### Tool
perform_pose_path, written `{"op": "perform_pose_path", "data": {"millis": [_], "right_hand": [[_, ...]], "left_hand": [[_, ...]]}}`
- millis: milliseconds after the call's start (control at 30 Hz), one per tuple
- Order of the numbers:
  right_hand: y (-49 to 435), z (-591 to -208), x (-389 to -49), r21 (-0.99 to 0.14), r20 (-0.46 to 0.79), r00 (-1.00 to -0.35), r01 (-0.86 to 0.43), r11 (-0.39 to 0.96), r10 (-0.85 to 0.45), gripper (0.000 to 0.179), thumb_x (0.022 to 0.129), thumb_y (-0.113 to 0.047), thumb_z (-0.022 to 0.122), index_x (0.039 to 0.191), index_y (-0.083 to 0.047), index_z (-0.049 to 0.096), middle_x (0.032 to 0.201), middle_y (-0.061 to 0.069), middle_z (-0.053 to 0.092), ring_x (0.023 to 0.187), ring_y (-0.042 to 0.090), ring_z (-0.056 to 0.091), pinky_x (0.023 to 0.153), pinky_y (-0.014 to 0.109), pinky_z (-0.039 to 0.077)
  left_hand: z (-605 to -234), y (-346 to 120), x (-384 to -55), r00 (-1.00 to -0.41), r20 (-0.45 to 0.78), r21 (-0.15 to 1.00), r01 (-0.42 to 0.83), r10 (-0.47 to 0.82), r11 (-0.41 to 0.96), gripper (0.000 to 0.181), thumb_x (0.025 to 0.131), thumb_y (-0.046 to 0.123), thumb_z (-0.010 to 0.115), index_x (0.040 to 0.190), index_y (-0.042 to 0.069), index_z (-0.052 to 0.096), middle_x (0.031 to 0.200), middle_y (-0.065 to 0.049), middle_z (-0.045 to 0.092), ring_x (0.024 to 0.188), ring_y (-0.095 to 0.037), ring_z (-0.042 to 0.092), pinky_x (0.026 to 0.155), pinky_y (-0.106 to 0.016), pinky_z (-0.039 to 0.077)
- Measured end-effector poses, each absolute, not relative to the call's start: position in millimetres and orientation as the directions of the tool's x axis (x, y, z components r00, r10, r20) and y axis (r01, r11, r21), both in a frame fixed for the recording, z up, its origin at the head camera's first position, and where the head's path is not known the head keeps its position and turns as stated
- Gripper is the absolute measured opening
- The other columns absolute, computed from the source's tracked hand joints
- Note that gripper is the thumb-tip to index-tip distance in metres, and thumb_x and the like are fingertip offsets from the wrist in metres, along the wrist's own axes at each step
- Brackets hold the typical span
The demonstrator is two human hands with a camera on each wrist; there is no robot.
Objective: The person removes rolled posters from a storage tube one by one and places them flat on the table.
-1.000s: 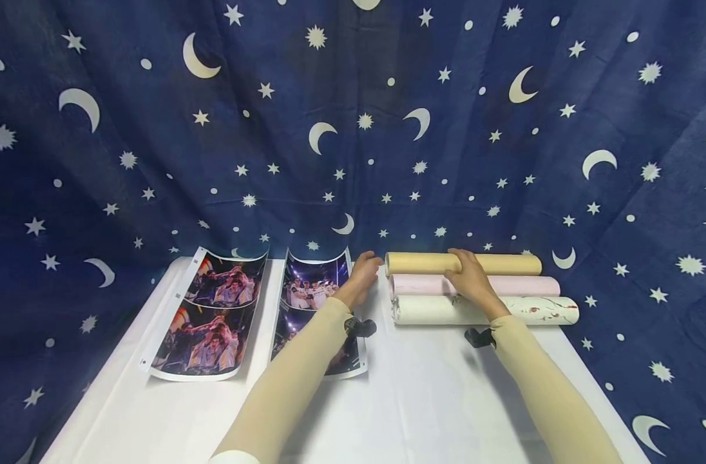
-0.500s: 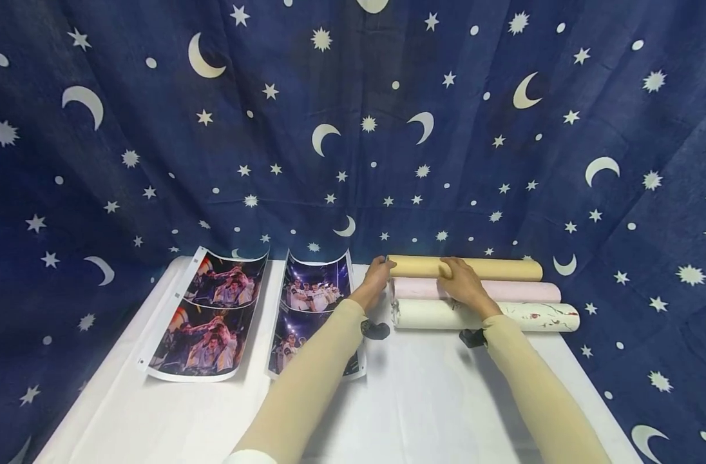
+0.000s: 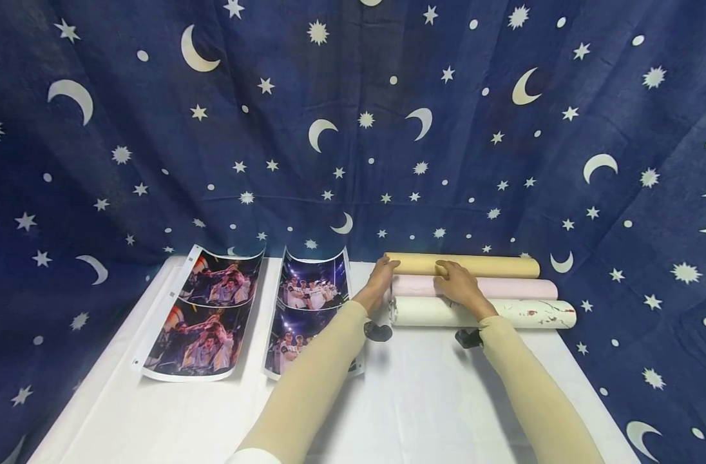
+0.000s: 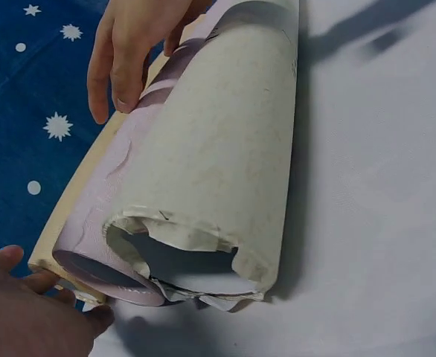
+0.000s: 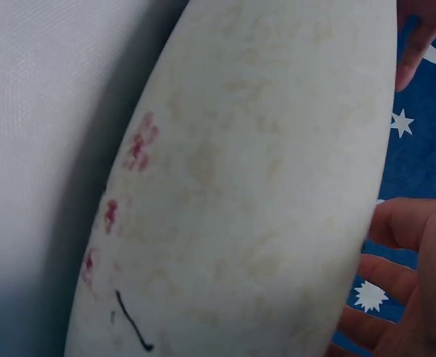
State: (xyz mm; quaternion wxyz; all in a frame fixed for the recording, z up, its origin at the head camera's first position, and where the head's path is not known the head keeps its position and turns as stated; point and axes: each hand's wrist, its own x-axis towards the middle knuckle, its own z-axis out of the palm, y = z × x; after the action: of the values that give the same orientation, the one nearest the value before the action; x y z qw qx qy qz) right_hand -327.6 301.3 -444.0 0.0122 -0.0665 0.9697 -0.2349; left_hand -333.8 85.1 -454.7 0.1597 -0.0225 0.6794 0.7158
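Both grips [image 3: 379, 278] [image 3: 460, 285] on yellow roll [image 3: 498, 266]

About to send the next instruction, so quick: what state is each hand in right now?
Left hand: closed, holding the yellow tube by its end.
Right hand: open, fingers spread over the yellow tube; firm contact cannot be told.

- In front of me, a white-covered table [image 3: 422, 399].
- Towards my left, a curling photo print [image 3: 202, 309], and beside it a second print [image 3: 309, 287].
- Towards my right, a yellow roll [image 3: 495, 266] farthest back, a pink roll [image 3: 518, 288] next, a red-marked white roll [image 3: 535, 314] nearest me.
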Motion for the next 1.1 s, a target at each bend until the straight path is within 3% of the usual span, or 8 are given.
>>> {"op": "perform_pose_path", "data": {"millis": [300, 667, 900, 1100], "right_hand": [[300.2, -448.5, -325.3, -0.450, 0.014, -0.992, -0.118, 0.885, -0.126, 0.055, 0.102, -0.026, 0.045, 0.151, -0.005, 0.034, 0.159, 0.027, 0.023, 0.142, 0.053, 0.025, 0.113, 0.072, 0.012], [308.9, -442.2, -329.1, -0.435, 0.158, -0.983, -0.156, 0.887, -0.095, 0.068, 0.094, -0.024, 0.061, 0.153, -0.007, 0.030, 0.158, 0.027, 0.024, 0.144, 0.051, 0.020, 0.114, 0.071, 0.013], [319.8, -423.4, -336.4, -0.436, 0.164, -0.983, -0.143, 0.889, -0.077, 0.078, 0.092, -0.028, 0.068, 0.154, -0.007, 0.026, 0.159, 0.028, 0.019, 0.144, 0.053, 0.016, 0.111, 0.076, 0.010], [331.0, -415.4, -344.5, -0.447, 0.214, -0.975, -0.159, 0.880, -0.067, 0.081, 0.087, -0.020, 0.074, 0.153, -0.007, 0.029, 0.159, 0.026, 0.021, 0.145, 0.051, 0.018, 0.113, 0.074, 0.009]], "left_hand": [[-453.4, 89.4, -334.6, -0.956, -0.210, 0.972, -0.226, 0.204, -0.060, 0.071, 0.095, 0.049, 0.046, 0.155, 0.018, 0.025, 0.161, -0.012, 0.027, 0.150, -0.035, 0.022, 0.123, -0.053, 0.014], [-432.7, 92.2, -334.6, -0.976, -0.114, 0.978, -0.144, 0.186, -0.152, 0.063, 0.097, 0.043, 0.048, 0.152, 0.020, 0.030, 0.163, -0.006, 0.025, 0.150, -0.031, 0.024, 0.123, -0.048, 0.020], [-412.6, 97.9, -331.4, -0.980, -0.070, 0.974, -0.108, 0.189, -0.198, 0.062, 0.098, 0.039, 0.050, 0.152, 0.014, 0.032, 0.158, -0.005, 0.034, 0.147, -0.028, 0.032, 0.122, -0.044, 0.023], [-394.6, 107.3, -325.8, -0.980, 0.047, 0.965, -0.006, 0.196, -0.262, 0.057, 0.099, 0.032, 0.049, 0.151, 0.013, 0.034, 0.156, -0.007, 0.038, 0.146, -0.025, 0.035, 0.122, -0.040, 0.025]]}}
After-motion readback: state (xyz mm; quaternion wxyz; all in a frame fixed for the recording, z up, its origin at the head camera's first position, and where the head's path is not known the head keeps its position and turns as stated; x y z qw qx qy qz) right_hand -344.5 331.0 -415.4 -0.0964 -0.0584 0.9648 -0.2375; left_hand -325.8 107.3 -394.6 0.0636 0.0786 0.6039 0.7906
